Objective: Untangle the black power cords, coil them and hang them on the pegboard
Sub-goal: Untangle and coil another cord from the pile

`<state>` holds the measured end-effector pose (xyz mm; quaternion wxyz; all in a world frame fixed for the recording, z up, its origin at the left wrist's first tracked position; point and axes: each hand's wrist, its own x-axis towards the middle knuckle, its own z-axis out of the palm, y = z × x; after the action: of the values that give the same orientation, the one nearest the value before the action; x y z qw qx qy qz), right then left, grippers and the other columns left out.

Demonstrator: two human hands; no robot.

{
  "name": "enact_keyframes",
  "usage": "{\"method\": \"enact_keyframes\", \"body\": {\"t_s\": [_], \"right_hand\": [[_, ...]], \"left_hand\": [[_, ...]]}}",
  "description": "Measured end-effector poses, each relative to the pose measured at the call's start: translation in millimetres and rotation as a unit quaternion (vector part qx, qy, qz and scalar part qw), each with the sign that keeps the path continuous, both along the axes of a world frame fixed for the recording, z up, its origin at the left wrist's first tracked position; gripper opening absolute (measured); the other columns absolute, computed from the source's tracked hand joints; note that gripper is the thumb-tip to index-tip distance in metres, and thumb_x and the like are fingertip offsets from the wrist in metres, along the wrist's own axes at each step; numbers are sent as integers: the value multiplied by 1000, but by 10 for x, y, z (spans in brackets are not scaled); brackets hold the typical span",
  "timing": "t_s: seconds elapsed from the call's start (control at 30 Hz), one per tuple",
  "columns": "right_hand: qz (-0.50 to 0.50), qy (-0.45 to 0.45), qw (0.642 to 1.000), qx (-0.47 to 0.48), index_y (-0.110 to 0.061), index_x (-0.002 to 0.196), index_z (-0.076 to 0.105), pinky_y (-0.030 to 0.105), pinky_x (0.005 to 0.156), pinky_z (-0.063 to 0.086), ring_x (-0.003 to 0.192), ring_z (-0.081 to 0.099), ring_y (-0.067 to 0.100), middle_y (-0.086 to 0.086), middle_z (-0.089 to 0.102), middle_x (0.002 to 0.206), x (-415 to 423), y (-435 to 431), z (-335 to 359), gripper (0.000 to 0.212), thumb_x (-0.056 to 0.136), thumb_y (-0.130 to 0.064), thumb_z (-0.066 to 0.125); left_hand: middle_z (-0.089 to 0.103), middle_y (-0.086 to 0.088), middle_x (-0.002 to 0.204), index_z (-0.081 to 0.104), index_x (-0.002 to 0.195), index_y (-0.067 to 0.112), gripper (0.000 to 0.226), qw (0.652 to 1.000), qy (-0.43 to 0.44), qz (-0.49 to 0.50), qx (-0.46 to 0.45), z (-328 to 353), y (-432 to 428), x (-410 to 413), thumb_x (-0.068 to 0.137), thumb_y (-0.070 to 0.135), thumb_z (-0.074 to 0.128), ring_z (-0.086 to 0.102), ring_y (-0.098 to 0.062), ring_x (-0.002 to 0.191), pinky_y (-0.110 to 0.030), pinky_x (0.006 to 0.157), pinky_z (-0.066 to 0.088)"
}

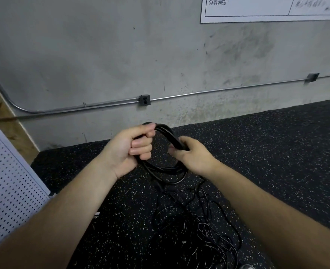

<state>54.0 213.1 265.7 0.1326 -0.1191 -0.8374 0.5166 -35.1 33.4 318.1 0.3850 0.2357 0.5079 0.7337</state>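
A coil of black power cord (166, 169) with several loops is held up in front of me above the floor. My left hand (130, 149) grips the coil's left side with curled fingers. My right hand (193, 154) holds the coil's upper right side, fingers wrapped round the strands. A loose end of the cord trails down from the coil to a tangled pile of black cords (199, 235) on the floor below. A white pegboard (9, 183) stands at the left edge.
The floor is black speckled rubber matting (267, 152). A grey concrete wall (121, 55) rises behind, with a metal conduit and an outlet box (144, 100) low on it. A white sign (267, 8) hangs at the top right.
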Motion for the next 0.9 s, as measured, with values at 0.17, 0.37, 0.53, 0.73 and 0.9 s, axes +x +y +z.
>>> {"method": "enact_keyframes", "body": {"t_s": [0.17,0.37,0.53,0.73,0.9], "right_hand": [[36,-1,999,-21,-30,89,65,54,63,55,65,53,23,-1,58,73,-41,-185,-32,26,95,-9,52],[36,-49,998,9,-22,102,58,24,46,41,47,48,5,-3,56,73,14,-290,-74,15,102,-12,46],[14,-29,994,105,-17,111,54,21,53,39,64,54,8,-3,61,85,6,-348,-109,10,104,-20,48],[200,-174,964,17,-18,114,58,24,81,52,80,65,11,1,66,83,278,-139,-103,60,91,-72,44],[197,-235,939,152,-27,94,54,28,72,45,74,50,8,-6,55,84,343,182,-567,24,106,-46,47]], "left_hand": [[26,13,36,53,67,16,23,993,-32,84,74,94,-5,-16,87,23,60,23,-2,29,-20,40,22],[25,13,40,45,63,22,43,991,3,131,-18,30,33,-38,100,42,55,23,-3,33,-17,35,21],[25,10,41,36,58,25,52,978,43,187,-81,-24,89,-54,101,48,55,21,-5,32,-18,32,16],[24,10,37,34,60,24,50,975,15,220,-36,141,-144,-264,103,39,54,21,-4,27,-17,28,15],[22,11,36,31,64,24,48,953,16,302,-33,109,-366,-494,104,41,51,19,-3,27,-18,29,12]]}}
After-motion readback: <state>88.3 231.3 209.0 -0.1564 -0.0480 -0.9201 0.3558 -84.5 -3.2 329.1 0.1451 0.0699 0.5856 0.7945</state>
